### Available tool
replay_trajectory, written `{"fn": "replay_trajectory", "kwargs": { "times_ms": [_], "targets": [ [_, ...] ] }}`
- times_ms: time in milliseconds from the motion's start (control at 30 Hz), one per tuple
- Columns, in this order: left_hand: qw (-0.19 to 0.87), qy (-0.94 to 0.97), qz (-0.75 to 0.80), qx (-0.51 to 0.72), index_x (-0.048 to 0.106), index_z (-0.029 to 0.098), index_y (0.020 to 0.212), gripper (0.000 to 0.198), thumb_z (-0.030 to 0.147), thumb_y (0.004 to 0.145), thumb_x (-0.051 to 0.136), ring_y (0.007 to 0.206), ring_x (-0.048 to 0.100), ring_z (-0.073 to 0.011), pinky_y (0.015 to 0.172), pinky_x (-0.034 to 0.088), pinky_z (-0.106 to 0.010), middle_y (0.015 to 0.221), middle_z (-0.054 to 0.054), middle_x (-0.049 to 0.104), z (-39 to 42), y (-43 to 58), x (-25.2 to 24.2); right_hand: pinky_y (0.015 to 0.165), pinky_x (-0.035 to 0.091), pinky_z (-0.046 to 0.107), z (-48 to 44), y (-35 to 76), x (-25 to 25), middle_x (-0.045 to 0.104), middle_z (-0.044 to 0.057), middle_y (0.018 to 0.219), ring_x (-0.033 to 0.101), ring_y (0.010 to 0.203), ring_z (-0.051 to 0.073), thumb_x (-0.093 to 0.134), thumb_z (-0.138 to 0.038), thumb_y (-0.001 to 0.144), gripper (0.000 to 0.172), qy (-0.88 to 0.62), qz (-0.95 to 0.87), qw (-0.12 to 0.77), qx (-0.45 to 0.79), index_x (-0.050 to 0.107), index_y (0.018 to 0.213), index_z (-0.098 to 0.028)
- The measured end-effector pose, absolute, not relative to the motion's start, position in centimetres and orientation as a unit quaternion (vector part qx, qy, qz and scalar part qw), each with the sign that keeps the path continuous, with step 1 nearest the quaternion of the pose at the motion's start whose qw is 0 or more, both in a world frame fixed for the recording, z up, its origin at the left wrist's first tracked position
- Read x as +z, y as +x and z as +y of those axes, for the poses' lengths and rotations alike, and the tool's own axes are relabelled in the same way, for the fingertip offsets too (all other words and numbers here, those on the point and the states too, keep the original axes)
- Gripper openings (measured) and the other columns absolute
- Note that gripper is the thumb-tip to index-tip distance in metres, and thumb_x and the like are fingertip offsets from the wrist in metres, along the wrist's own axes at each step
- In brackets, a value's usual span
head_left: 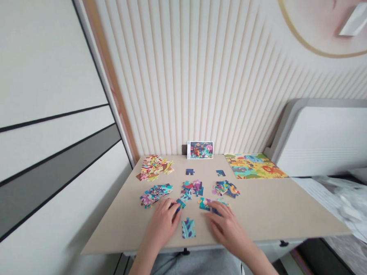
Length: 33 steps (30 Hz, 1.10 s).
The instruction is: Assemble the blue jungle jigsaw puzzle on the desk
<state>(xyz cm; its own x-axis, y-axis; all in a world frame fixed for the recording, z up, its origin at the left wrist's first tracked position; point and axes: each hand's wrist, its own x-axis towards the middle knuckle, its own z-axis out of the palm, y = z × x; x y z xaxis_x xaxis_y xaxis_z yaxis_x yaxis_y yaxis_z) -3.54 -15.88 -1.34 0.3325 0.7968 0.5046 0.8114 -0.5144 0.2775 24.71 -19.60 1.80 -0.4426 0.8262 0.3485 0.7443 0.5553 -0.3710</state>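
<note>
While the left hand (pixel 162 225) and right hand (pixel 227 229) rest low on a beige flat surface (pixel 261 207), a heap of teal and magenta cardboard jigsaw pieces (pixel 191 189) sits just beyond them. Below that heap, the left grip is open, its fingertips touching a dark blue jigsaw piece (pixel 180 205). The right grip is also open, fingers lying on small teal jigsaw pieces (pixel 209 205). A loose teal-and-purple leaf-patterned piece (pixel 188 228) lies flat between the hands. Light, flat fingertip contact leaves the pieces undisturbed.

The left hand (pixel 162 225) and right hand (pixel 227 229) lie palm-down, angled inward, seemingly a little curled.
</note>
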Motion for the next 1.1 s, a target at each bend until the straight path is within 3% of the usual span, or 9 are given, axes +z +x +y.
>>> {"fn": "replay_trajectory", "kwargs": {
  "times_ms": [133,300,667,733,833,933,1100],
  "targets": [
    [0.004,-0.813,-0.49,-0.316,0.07,0.027,0.113,0.023,0.025,0.097,0.054,0.101,0.061,-0.0251,0.092,0.053,-0.044,0.108,-0.007,0.064,-15.8,-3.5,-1.3,0.111,0.043,0.051,-19.0,27.7,0.4,0.055,0.01,0.146,0.048,0.137,0.031,0.057,-0.031,0.095,0.037,-0.539,-0.808,0.236,0.036,0.067,0.131,-0.03],
    [0.012,-0.812,-0.486,-0.322,0.07,0.027,0.114,0.024,0.025,0.096,0.054,0.102,0.061,-0.0251,0.093,0.053,-0.043,0.107,-0.008,0.064,-15.8,-3.5,-1.4,0.104,0.048,0.048,-18.3,27.7,-0.8,0.062,0.012,0.136,0.056,0.126,0.03,0.053,-0.032,0.098,0.037,-0.562,-0.791,0.24,0.034,0.067,0.132,-0.029],
    [0.01,-0.827,-0.477,-0.297,0.067,0.027,0.12,0.028,0.027,0.094,0.057,0.109,0.058,-0.0277,0.098,0.05,-0.048,0.114,-0.008,0.064,-16.0,-3.6,-0.7,0.115,0.04,0.046,-15.3,23.8,0.1,0.05,0.011,0.15,0.046,0.14,0.027,0.046,-0.031,0.102,0.039,-0.543,-0.796,0.254,0.084,0.062,0.138,-0.025],
    [-0.007,-0.845,-0.455,-0.283,0.068,0.027,0.116,0.024,0.027,0.094,0.058,0.107,0.058,-0.0267,0.096,0.049,-0.047,0.114,-0.007,0.064,-16.4,-3.6,-0.3,0.116,0.039,0.046,-15.3,24.2,0.5,0.051,0.01,0.15,0.045,0.141,0.026,0.047,-0.032,0.102,0.038,-0.536,-0.797,0.266,0.083,0.064,0.135,-0.026],
    [-0.033,-0.873,-0.408,-0.264,0.071,0.027,0.095,0.014,0.026,0.095,0.058,0.101,0.059,-0.0241,0.093,0.049,-0.044,0.105,-0.005,0.065,-16.9,-3.6,0.3,0.114,0.04,0.044,-15.4,26.1,0.8,0.059,0.009,0.14,0.051,0.133,0.025,0.045,-0.03,0.103,0.034,-0.539,-0.79,0.286,0.061,0.068,0.128,-0.027],
    [-0.046,-0.888,-0.377,-0.258,0.07,0.025,0.08,0.02,0.023,0.096,0.057,0.096,0.059,-0.0219,0.091,0.048,-0.042,0.096,-0.004,0.066,-17.1,-3.5,0.4,0.11,0.042,0.045,-14.8,29.3,0.6,0.066,0.01,0.129,0.057,0.123,0.025,0.044,-0.027,0.102,0.033,-0.583,-0.759,0.289,0.018,0.071,0.121,-0.025],
    [-0.076,-0.894,-0.355,-0.261,0.076,0.029,0.089,0.015,0.022,0.093,0.064,0.096,0.059,-0.0208,0.092,0.047,-0.04,0.097,-0.003,0.067,-17.0,-3.5,0.4,0.107,0.044,0.047,-12.6,34.7,-1.1,0.064,0.012,0.133,0.056,0.125,0.029,0.054,-0.035,0.097,0.036,-0.624,-0.734,0.268,-0.026,0.067,0.129,-0.024]
  ]
}}
